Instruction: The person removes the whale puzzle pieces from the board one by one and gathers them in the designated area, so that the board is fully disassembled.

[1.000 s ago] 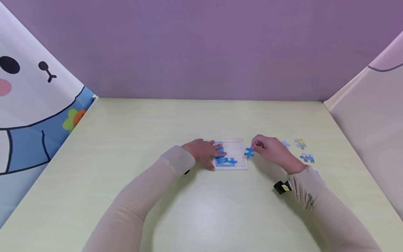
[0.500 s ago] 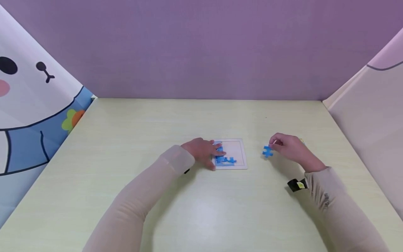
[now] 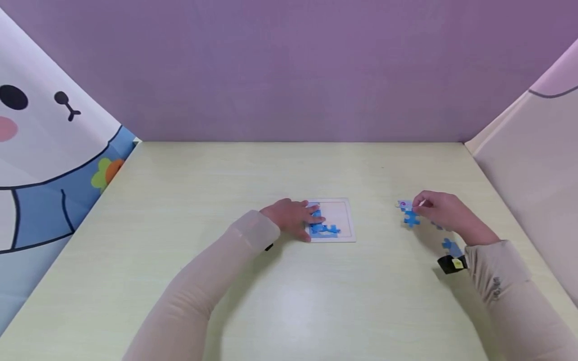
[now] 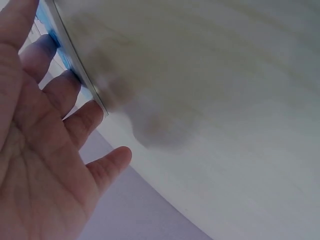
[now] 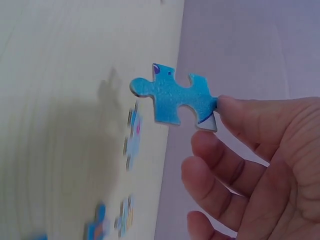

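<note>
Blue puzzle piece (image 5: 174, 101) pinched at one corner in the right hand (image 3: 444, 213), lifted above the bench (image 3: 289, 301).

It hangs over loose pieces (image 3: 450, 245) lying at the bench's right side, well apart from the puzzle tray (image 3: 337, 216). The left hand (image 3: 293, 219) lies flat on the tray's left edge, fingers straight, its grip spread over the fitted blue pieces (image 3: 326, 230).

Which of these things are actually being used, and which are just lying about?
In use:
- puzzle tray, left hand resting on it
- blue puzzle piece, pinched by right hand

Lying about:
- loose pieces on table
- cartoon backdrop
</note>
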### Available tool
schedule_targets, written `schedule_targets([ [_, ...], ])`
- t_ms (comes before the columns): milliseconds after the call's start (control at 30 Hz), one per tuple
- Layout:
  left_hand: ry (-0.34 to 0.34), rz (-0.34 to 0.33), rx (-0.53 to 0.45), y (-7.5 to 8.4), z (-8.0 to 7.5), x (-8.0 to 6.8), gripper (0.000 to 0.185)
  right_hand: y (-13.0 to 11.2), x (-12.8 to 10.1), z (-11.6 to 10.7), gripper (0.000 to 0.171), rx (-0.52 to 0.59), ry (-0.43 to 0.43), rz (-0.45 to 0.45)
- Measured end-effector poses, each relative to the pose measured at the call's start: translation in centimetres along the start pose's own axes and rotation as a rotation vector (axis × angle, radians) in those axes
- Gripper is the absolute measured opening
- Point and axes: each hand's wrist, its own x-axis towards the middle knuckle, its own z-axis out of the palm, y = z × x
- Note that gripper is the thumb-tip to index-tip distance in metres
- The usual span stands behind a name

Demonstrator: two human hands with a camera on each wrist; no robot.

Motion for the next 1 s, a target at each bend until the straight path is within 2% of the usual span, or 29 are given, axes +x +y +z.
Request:
schedule_targets([
  [167,-0.002,-0.009,0.009,-0.1,0.1,-0.1,0.069,0.8,-0.2,-0.7,0.015,-0.058,0.007,0.0],
  [400,-0.005,-0.018,0.005,-0.1,0.0,-0.2,0.069,1.2,-0.2,-1.1,0.012,-0.068,0.004,0.0],
  [733,0.005,-0.017,0.006,0.1,0.1,-0.1,0.069,2.6,0.5,-1.0,0.008,-0.037,-0.047,-0.012],
  [1000,0.002,-0.041,0.001,0.3,-0.1,0.0,0.068,3.2,0.9,-0.6,0.011,0.039,-0.114,0.029],
])
